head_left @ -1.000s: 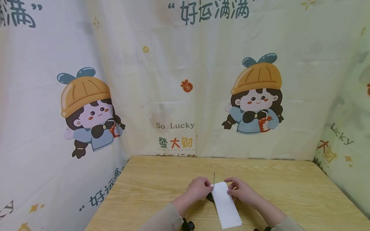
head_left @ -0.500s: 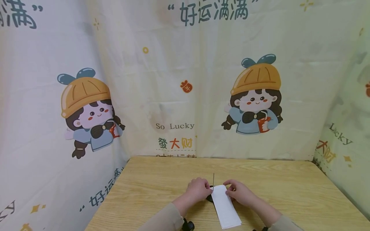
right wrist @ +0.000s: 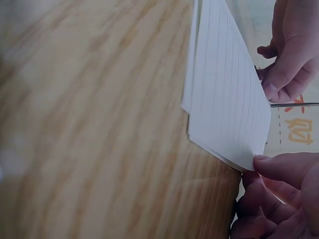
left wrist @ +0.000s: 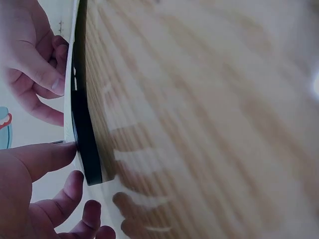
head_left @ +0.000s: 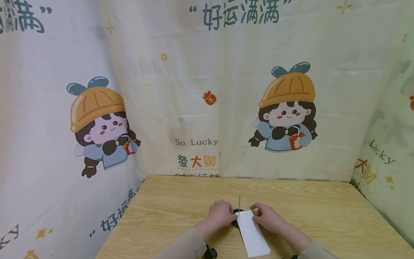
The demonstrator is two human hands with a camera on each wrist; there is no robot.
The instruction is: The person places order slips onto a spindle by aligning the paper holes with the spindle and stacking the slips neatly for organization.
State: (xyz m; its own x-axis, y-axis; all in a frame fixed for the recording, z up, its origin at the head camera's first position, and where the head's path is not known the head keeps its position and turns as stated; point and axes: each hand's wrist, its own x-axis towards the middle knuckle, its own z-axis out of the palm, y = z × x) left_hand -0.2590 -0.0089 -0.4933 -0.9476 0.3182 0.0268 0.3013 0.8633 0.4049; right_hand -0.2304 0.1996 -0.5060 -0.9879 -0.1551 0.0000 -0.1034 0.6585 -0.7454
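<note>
A small stack of narrow white lined paper slips [head_left: 254, 237] lies slanting toward me in the head view. A thin upright metal spike [head_left: 239, 204] passes up by its far left corner, above a black base [head_left: 235, 223] that is partly covered by the paper. My left hand [head_left: 221, 214] pinches the edge beside the spike, its thumb on top. On the opposite side, my right hand [head_left: 267, 218] pinches the far right corner, with thumb above and curled fingers below in the right wrist view. The slips' near edges are slightly staggered.
The wooden table [head_left: 171, 205] extends around both hands. Behind it and at the sides hang printed cloth curtains [head_left: 181, 108]. A black wrist-camera piece [head_left: 211, 253] shows by the left sleeve.
The far end of the paper has come lower along the spike, and more of the black base shows behind it. Both hands have moved slightly down with it.
</note>
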